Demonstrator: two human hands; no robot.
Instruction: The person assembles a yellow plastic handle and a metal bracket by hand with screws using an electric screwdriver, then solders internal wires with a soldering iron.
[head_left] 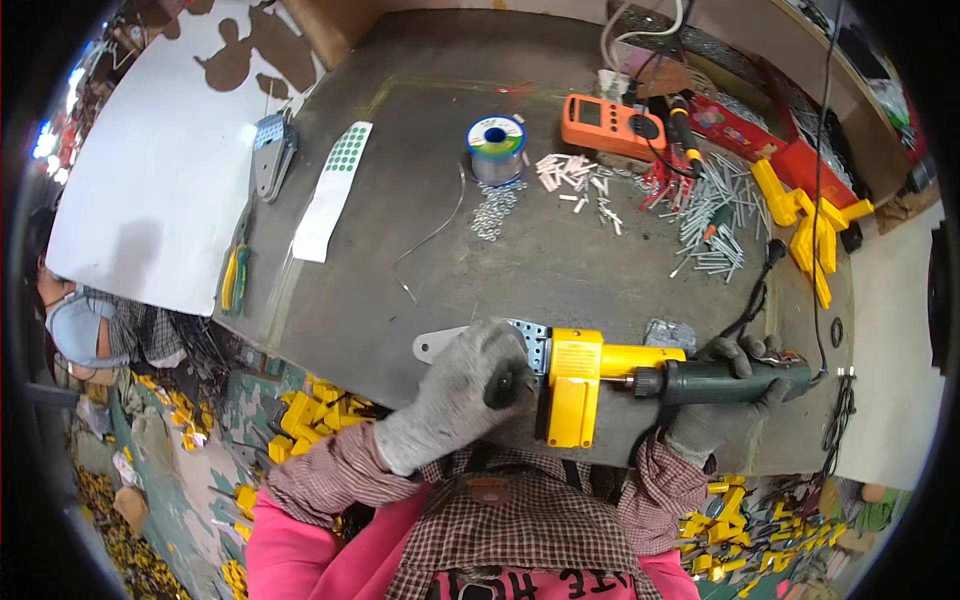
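My left hand (450, 395), in a grey glove, is closed around the metal-plate end of a yellow-housed tool (574, 388). A dark round end pokes out by its fingers; I cannot tell what it belongs to. The tool's flat grey plate (432, 346) shows past the hand, and its perforated bluish part (530, 343) meets the yellow housing. My right hand (700, 432), also gloved, wraps a dark green electric screwdriver (725, 381) lying level. Its bit reaches left to the yellow housing, alongside the yellow handle; the exact contact is too small to make out.
Beyond the hands lie a solder spool (496, 150), small metal rings (494, 212), white sleeves (566, 174), long screws (715, 205) and an orange multimeter (612, 126). Yellow housings (815, 235) sit at right. Pliers (235, 278) and a sticker strip (334, 192) lie left. A cord hangs at right.
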